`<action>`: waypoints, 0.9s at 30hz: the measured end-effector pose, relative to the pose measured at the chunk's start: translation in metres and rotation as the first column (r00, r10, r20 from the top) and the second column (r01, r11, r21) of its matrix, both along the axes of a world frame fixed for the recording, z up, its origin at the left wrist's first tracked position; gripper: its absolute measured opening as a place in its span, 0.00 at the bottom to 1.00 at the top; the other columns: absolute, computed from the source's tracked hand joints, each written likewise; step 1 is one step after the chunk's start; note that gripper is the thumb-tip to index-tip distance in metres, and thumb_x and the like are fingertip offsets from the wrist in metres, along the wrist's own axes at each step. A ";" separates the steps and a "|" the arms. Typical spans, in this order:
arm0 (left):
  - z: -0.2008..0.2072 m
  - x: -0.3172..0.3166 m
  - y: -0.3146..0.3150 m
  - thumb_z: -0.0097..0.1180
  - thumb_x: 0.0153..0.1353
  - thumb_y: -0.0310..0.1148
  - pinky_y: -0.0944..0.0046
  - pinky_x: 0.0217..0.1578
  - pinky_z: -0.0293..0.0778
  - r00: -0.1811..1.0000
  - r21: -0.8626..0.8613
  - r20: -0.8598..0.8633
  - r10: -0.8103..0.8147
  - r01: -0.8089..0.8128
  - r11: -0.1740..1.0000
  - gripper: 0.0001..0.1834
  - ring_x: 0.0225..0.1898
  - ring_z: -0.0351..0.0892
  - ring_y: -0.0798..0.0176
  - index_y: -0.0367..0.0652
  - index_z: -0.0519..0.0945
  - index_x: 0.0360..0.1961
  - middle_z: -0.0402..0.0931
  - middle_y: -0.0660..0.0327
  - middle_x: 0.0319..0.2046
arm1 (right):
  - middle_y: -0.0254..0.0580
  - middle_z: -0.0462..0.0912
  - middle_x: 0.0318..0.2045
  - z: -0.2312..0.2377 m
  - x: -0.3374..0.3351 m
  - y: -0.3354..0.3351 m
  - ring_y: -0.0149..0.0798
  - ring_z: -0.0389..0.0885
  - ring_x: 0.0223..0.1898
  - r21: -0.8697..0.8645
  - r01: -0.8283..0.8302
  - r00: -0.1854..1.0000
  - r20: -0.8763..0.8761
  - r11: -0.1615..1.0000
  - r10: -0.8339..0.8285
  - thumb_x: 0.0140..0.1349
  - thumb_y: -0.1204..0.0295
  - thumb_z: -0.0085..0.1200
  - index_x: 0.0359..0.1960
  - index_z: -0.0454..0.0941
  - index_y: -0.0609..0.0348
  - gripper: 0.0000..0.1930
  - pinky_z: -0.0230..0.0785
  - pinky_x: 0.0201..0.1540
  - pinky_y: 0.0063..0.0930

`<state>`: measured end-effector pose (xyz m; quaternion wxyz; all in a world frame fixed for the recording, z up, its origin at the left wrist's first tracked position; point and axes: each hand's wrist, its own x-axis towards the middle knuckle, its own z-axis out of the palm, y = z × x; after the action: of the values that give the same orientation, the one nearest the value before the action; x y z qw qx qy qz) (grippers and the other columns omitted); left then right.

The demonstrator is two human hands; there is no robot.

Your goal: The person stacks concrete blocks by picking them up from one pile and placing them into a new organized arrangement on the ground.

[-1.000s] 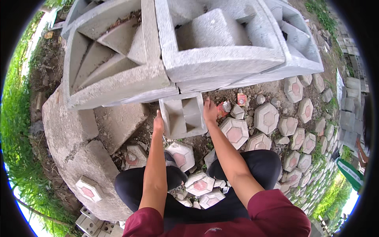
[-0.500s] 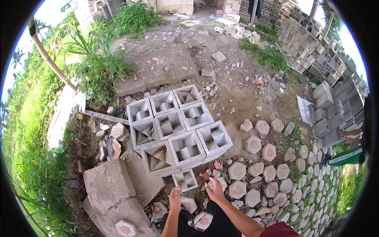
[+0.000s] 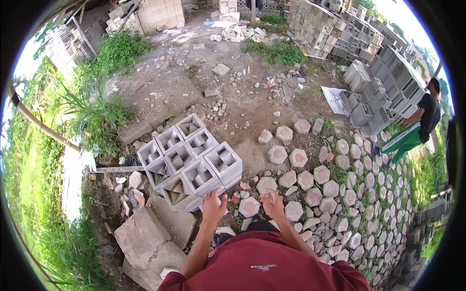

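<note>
My left hand [image 3: 214,207] is in front of the near corner of a stack of grey concrete blocks [image 3: 222,183], fingers apart. Whether it touches the stack I cannot tell. The blocks are hollow and square, with slanted inner vanes, and stand packed together in rows. Farther right, my right hand [image 3: 273,204] hovers over hexagonal pavers, its fingers loosely curved and apart with nothing held. A hexagonal paver [image 3: 249,206] with a pinkish middle lies on the ground between my hands. The low block in front of the stack is mostly hidden by my left hand.
Broken concrete slabs [image 3: 141,237] lie at the near left. Many spaced hexagonal pavers [image 3: 328,203] cover the ground at right. A person [image 3: 427,116] in green trousers stands beside stacked grey blocks [image 3: 374,92]. Rubble [image 3: 238,33] and weeds [image 3: 277,51] are farther back.
My view has swung right and my maroon shirt fills the lower middle. My hands appear higher and have come away from the low block. The person at right is now in fuller view.
</note>
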<state>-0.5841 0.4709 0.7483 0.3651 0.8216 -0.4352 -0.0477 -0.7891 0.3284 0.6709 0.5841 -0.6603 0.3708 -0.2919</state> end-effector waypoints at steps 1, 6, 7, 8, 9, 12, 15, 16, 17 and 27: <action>-0.009 -0.002 -0.017 0.55 0.57 0.38 0.52 0.47 0.68 0.998 -0.042 -0.060 -0.018 0.016 0.999 0.18 0.45 0.74 0.44 0.36 0.74 0.44 0.76 0.48 0.40 | 0.44 0.80 0.31 0.000 -0.005 -0.012 0.32 0.79 0.31 -0.027 0.019 0.999 -0.026 0.999 -0.020 0.61 0.68 0.54 0.49 0.69 0.67 0.18 0.72 0.34 0.26; -0.023 -0.053 -0.104 0.54 0.59 0.35 0.57 0.45 0.71 0.904 -0.102 -0.399 -0.155 0.125 0.987 0.17 0.44 0.77 0.51 0.33 0.74 0.44 0.77 0.48 0.41 | 0.47 0.80 0.30 0.030 -0.052 -0.069 0.38 0.81 0.31 -0.182 0.108 0.980 -0.145 0.977 -0.135 0.61 0.67 0.54 0.48 0.70 0.66 0.17 0.73 0.34 0.29; -0.024 -0.066 -0.121 0.54 0.60 0.36 0.61 0.45 0.71 0.850 -0.131 -0.494 -0.184 0.137 0.982 0.18 0.44 0.77 0.55 0.32 0.74 0.45 0.78 0.49 0.41 | 0.47 0.81 0.30 0.032 -0.063 -0.078 0.38 0.81 0.32 -0.201 0.128 0.979 -0.131 0.971 -0.156 0.60 0.67 0.54 0.48 0.70 0.65 0.17 0.73 0.34 0.29; -0.024 -0.078 -0.135 0.54 0.61 0.36 0.64 0.45 0.72 0.785 -0.157 -0.584 -0.208 0.142 0.977 0.18 0.44 0.78 0.60 0.31 0.74 0.45 0.78 0.51 0.41 | 0.47 0.81 0.30 0.030 -0.075 -0.085 0.38 0.81 0.32 -0.197 0.155 0.974 -0.135 0.968 -0.184 0.60 0.67 0.54 0.48 0.70 0.65 0.17 0.73 0.34 0.29; -0.030 -0.086 -0.149 0.53 0.63 0.36 0.68 0.46 0.71 0.682 -0.160 -0.698 -0.218 0.148 0.976 0.18 0.43 0.77 0.66 0.31 0.74 0.46 0.78 0.55 0.40 | 0.48 0.81 0.30 0.032 -0.084 -0.093 0.39 0.81 0.32 -0.188 0.202 0.964 -0.136 0.961 -0.230 0.60 0.67 0.54 0.47 0.70 0.65 0.18 0.73 0.34 0.30; -0.047 -0.100 -0.185 0.52 0.64 0.36 0.69 0.48 0.70 0.477 -0.135 -0.851 -0.220 0.206 0.969 0.17 0.43 0.76 0.68 0.32 0.74 0.46 0.77 0.57 0.41 | 0.50 0.81 0.31 0.029 -0.108 -0.115 0.40 0.82 0.33 -0.138 0.307 0.930 -0.170 0.942 -0.327 0.60 0.67 0.55 0.47 0.70 0.66 0.18 0.73 0.35 0.30; -0.055 -0.102 -0.225 0.51 0.64 0.34 0.70 0.48 0.69 0.436 -0.130 -0.867 -0.239 0.264 0.956 0.15 0.44 0.76 0.68 0.32 0.75 0.45 0.77 0.57 0.41 | 0.50 0.82 0.31 0.022 -0.123 -0.140 0.39 0.82 0.33 -0.127 0.408 0.873 -0.234 0.904 -0.427 0.60 0.67 0.55 0.47 0.71 0.66 0.17 0.73 0.37 0.29; -0.052 -0.102 -0.244 0.51 0.64 0.34 0.71 0.49 0.68 0.418 -0.116 -0.878 -0.233 0.287 0.951 0.15 0.44 0.76 0.68 0.32 0.75 0.45 0.78 0.57 0.41 | 0.50 0.82 0.31 0.012 -0.126 -0.152 0.39 0.82 0.33 -0.074 0.452 0.872 -0.174 0.889 -0.458 0.60 0.67 0.55 0.46 0.71 0.66 0.17 0.73 0.37 0.29; -0.050 -0.102 -0.260 0.51 0.64 0.36 0.70 0.46 0.68 0.404 -0.085 -0.889 -0.215 0.317 0.945 0.14 0.44 0.76 0.69 0.36 0.76 0.44 0.78 0.60 0.41 | 0.50 0.82 0.31 0.010 -0.130 -0.163 0.39 0.82 0.33 -0.051 0.479 0.858 -0.183 0.876 -0.480 0.60 0.67 0.54 0.47 0.71 0.66 0.17 0.73 0.37 0.29; -0.030 -0.117 -0.508 0.51 0.64 0.40 0.74 0.38 0.64 0.246 -0.123 -0.924 -0.294 0.535 0.836 0.14 0.39 0.72 0.75 0.41 0.77 0.40 0.78 0.66 0.37 | 0.49 0.82 0.31 0.009 -0.167 -0.323 0.39 0.82 0.31 -0.096 0.713 0.654 -0.267 0.695 -0.708 0.61 0.67 0.54 0.48 0.71 0.66 0.18 0.73 0.36 0.29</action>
<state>-0.7008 -0.0375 0.7182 0.4243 0.5404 -0.3507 -0.6364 -0.9562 0.0058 0.6797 0.3699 -0.4925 0.6810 -0.3960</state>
